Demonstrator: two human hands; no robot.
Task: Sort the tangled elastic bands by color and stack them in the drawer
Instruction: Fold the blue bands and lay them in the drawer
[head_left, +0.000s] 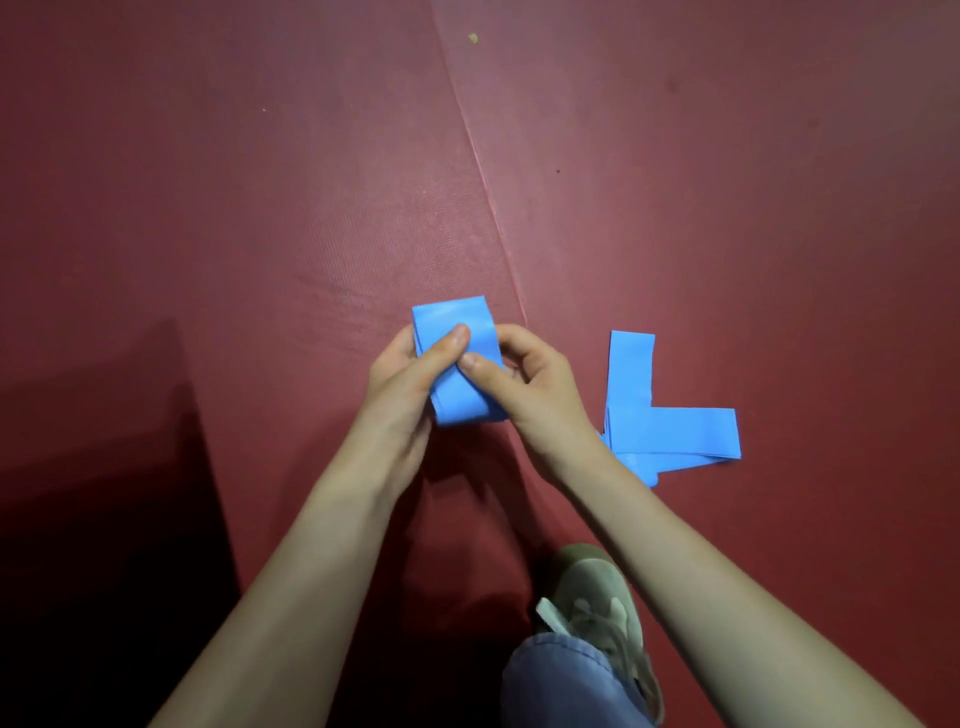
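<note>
A: Blue, wide and flat: a folded band (457, 358) sits between both hands above the red mat (260, 208), near the middle of the view.

B: How do the hands grip it?

A: The left hand (402, 379) wraps its left edge, thumb pressed across the top face, fingers curled out of sight underneath. The right hand (524, 384) closes on the right edge, thumb on top touching the band just beside the left thumb, fingers bent behind. Both are clamped on it, not spread.

B: Any other bands?

A: A second band (660, 421), also blue, lies on the mat just right of the right wrist. It is folded into an L: one leg points away from the person, the other runs to the right. Neither hand touches it.

B: And lower down?

A: A grey shoe (597, 597) with pale laces and a bit of blue trouser leg (561, 686), between the forearms. A seam (488, 197) runs along the mat, passing beside the held band.
</note>
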